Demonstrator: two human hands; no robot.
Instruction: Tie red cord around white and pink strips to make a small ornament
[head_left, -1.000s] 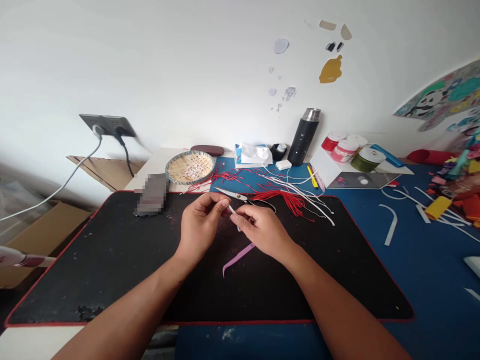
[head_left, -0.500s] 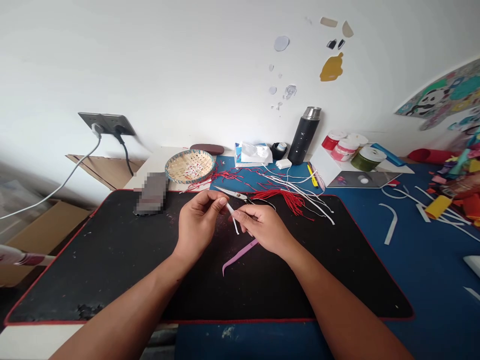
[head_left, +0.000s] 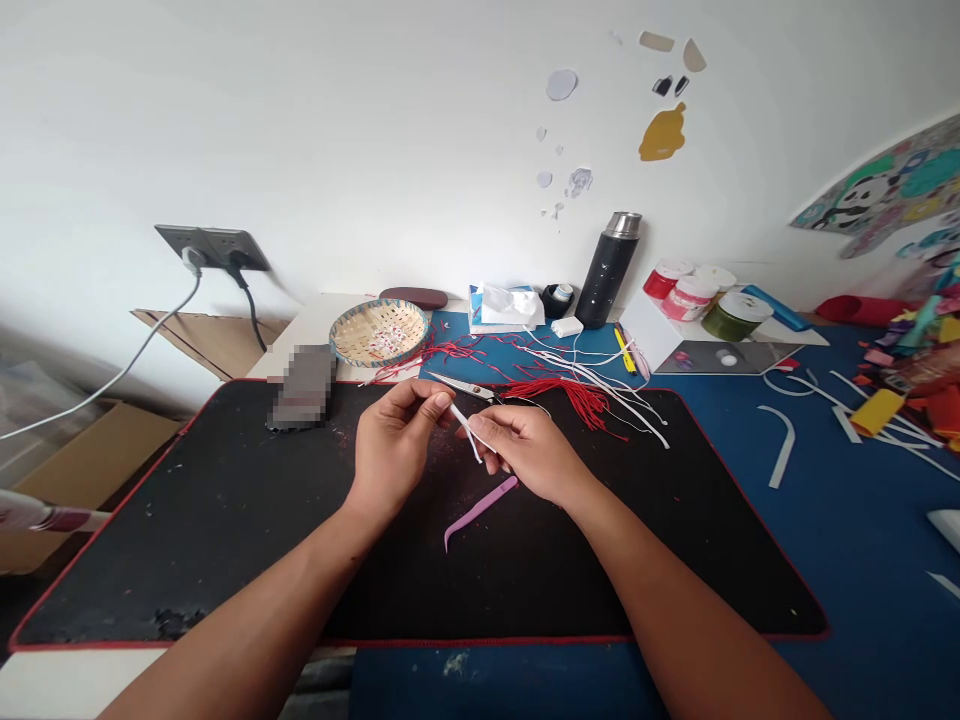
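White against the black mat [head_left: 225, 500], the paper strip [head_left: 466, 432] slants just above it, between your hands. Your left hand [head_left: 394, 445] has its grip pinched on the upper end; your right hand [head_left: 525, 450] pinches it lower down. Purple tweezers [head_left: 480, 505] lie just nearer you, scissors [head_left: 465, 387] just behind.

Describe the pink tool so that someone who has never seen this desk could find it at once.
Find the black mat with the red edge. Near its middle, just below the right hand, lies the pink tool, slim with a hooked tip. Nothing else on the mat is pink; the scissors farther back are metal.
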